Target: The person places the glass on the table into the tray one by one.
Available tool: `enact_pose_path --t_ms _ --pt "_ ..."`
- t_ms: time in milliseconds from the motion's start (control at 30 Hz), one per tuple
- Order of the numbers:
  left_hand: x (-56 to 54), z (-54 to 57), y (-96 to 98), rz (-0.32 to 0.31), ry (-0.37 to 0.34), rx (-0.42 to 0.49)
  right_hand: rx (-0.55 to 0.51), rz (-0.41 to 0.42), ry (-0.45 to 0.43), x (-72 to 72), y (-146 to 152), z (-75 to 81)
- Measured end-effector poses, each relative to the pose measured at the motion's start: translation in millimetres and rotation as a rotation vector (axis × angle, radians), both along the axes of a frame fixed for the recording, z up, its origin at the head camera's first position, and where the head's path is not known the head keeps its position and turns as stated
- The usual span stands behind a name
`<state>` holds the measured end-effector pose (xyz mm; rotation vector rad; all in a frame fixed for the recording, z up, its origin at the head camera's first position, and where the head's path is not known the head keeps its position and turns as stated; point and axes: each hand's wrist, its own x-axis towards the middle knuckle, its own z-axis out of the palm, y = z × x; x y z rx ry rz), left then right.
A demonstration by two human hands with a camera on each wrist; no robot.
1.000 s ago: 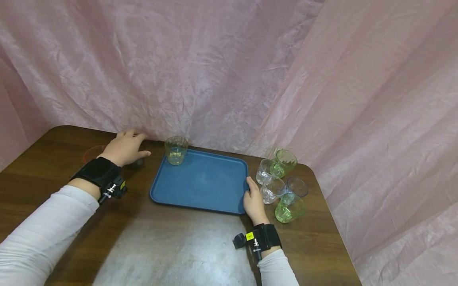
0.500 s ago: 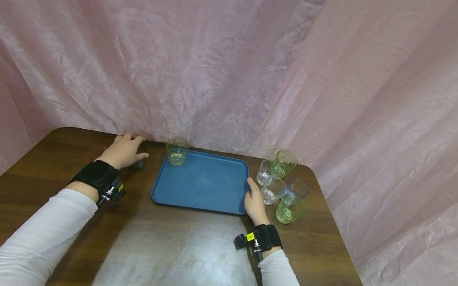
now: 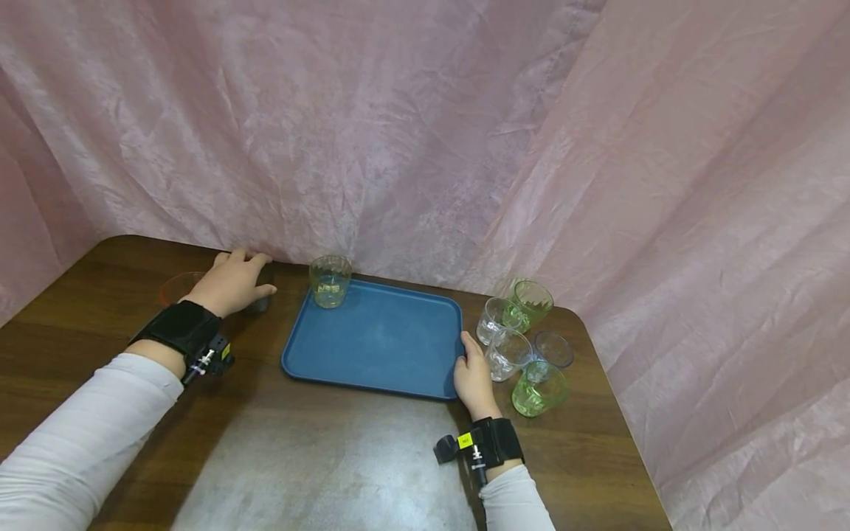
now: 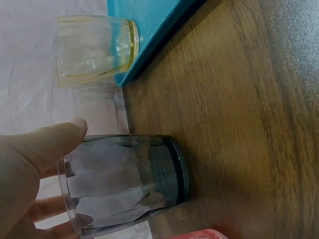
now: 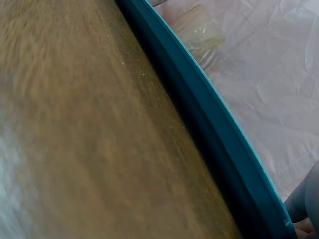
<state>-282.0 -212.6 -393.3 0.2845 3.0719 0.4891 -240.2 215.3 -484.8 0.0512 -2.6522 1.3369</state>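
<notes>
My left hand [image 3: 231,285] holds a smoky grey drinking glass [image 4: 117,186] near its rim, the thumb on one side and the other fingers on the far side. The glass stands upright on the table, mostly hidden by the hand in the head view. My right hand [image 3: 473,377] grips the right edge of a blue tray [image 3: 378,343], which lies flat on the table. A pale yellow glass [image 3: 330,284] stands on the tray's back left corner. Close behind the left wrist is a red glass [image 3: 174,287], partly covered by the hand.
To the right of the tray stand several glasses: clear ones [image 3: 508,358], green ones [image 3: 539,391] and a bluish one [image 3: 554,348]. The brown wooden table [image 3: 571,472] ends at a pink curtain [image 3: 398,133] along the back and right.
Over the last second my left hand has lowered slightly and closed in around the grey glass. The right hand has kept its place on the tray.
</notes>
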Motion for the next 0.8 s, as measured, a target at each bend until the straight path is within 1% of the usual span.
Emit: enact_pose_path --t_ms 233,700,800 --pt "0.1 -1.6 0.7 0.012 0.001 0.021 0.002 -0.001 -0.003 1.2 0.3 -0.7" --pt "-1.2 -5.0 0.3 0.024 0.040 0.054 -0.001 0.005 -0.012 1.9 0.6 -0.1" --pt "-0.1 -4.7 2.0 0.021 0.053 0.058 0.002 0.008 -0.012 1.9 1.1 0.2"
